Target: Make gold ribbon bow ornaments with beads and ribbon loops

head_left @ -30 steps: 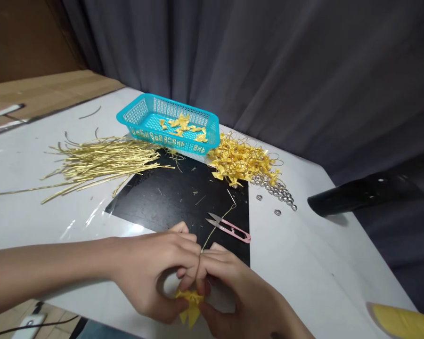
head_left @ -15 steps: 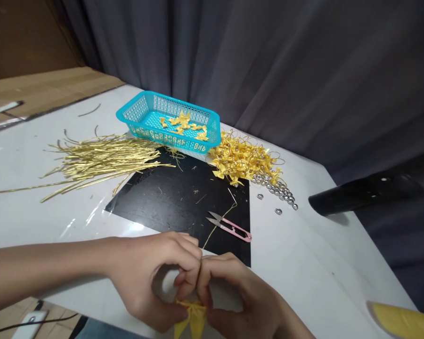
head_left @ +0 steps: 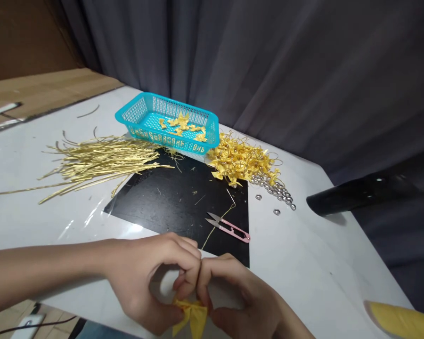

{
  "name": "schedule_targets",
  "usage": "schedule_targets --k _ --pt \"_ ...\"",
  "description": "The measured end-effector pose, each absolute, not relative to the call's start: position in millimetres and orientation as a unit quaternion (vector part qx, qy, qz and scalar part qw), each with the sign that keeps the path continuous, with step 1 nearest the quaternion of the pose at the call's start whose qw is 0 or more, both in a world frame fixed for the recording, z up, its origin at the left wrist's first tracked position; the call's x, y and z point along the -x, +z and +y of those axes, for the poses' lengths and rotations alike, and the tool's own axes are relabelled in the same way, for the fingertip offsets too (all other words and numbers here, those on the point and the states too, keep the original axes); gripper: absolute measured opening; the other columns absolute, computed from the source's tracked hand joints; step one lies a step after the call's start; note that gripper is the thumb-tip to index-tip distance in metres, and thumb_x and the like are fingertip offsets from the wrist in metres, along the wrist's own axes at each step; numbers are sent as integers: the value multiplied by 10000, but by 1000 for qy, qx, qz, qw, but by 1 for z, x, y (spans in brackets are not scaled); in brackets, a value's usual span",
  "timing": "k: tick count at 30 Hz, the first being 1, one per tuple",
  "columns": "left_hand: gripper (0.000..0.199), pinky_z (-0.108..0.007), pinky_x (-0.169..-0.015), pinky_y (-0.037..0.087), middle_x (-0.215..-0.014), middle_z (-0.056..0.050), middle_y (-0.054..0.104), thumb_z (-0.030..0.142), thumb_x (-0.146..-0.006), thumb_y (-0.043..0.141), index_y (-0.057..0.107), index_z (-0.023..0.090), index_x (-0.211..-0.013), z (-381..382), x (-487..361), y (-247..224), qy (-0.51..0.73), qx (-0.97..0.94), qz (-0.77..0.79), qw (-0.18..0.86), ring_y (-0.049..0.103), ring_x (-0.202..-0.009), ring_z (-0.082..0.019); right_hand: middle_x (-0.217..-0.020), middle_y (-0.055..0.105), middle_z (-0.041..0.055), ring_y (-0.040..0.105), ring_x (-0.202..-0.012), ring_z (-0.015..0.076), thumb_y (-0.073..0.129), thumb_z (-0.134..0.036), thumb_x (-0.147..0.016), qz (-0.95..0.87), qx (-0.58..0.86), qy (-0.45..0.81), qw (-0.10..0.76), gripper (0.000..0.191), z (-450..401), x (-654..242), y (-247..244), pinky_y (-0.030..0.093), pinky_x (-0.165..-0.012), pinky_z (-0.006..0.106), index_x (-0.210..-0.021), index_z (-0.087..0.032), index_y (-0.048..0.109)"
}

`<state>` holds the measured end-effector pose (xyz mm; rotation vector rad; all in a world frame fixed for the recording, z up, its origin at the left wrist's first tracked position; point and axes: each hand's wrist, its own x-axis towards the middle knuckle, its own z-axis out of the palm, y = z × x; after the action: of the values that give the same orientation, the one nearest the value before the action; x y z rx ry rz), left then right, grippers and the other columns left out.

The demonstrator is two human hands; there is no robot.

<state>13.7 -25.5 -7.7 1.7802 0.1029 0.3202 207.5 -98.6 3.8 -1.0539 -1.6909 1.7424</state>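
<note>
Low in the view, at the near edge of the table, a yellow ribbon bow [head_left: 192, 316] is pinched between my two hands. My left hand [head_left: 155, 278] grips its left side with thumb and fingers. On its right side are the thumb and fingertips of my right hand [head_left: 240, 296], also closed. The knuckles of both hands touch above the bow. A thin gold thread [head_left: 208, 238] runs from near my fingers to a needle [head_left: 230, 196] on the black mat [head_left: 155, 202]. Pink thread snips [head_left: 229, 227] lie across the thread, blades apart.
A blue basket [head_left: 167, 136] holding small yellow bows stands at the back. Left of it lies a bundle of gold cords [head_left: 102, 160]; right, a heap of yellow bows with loops [head_left: 243, 157] and silver beads [head_left: 279, 190]. A black tube-like object [head_left: 353, 190] juts in from the right.
The bow's tails have spread slightly, and my right thumb has shifted a little away from the bow. Otherwise the hands stay in place; the whole view drifts slightly.
</note>
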Motion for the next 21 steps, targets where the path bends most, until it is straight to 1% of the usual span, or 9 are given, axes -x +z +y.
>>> schedule_targets --k 5,8,11,14,18,21 --pt "203 -253 -642 441 -727 -11 627 150 -656 601 408 213 -660 -24 -11 -11 123 -754 84 640 514 -635 -135 -759 582 14 530 -685 143 627 -251 -760 -618 385 625 282 161 -99 -210 -2 458 -694 258 -710 -210 480" --pt "169 -236 -636 446 -708 -6 626 178 -692 647 479 197 -703 -24 -10 -9 115 -749 146 636 549 -660 -136 -740 563 15 511 -659 131 629 -282 -812 -601 396 628 296 163 -99 -212 -8 466 -725 289 -745 -191 511" --pt "133 -224 -638 448 -734 -5 623 191 -723 657 543 181 -792 -22 -10 -7 116 -738 167 643 574 -688 -133 -716 549 0 515 -664 128 685 -336 -802 -567 428 633 308 218 -97 -213 -13 460 -700 276 -765 -176 541" --pt "160 -227 -667 439 -773 -5 636 203 -740 673 568 172 -857 -20 -12 -7 136 -740 168 637 576 -720 -132 -730 560 -3 534 -700 130 736 -401 -765 -546 459 624 319 287 -96 -214 -14 445 -688 254 -769 -170 566" --pt "133 -221 -653 398 -761 -5 649 277 -805 673 628 162 -856 -16 -13 -10 166 -759 185 602 533 -698 -118 -774 591 16 565 -744 138 726 -416 -776 -529 466 632 323 296 -96 -213 -13 446 -712 256 -769 -174 557" --pt "154 -226 -653 388 -782 -21 662 304 -848 642 656 152 -824 -15 -14 -11 185 -760 190 593 531 -708 -121 -801 598 21 587 -768 137 710 -399 -798 -516 465 636 337 280 -97 -212 -12 454 -757 265 -777 -177 541"
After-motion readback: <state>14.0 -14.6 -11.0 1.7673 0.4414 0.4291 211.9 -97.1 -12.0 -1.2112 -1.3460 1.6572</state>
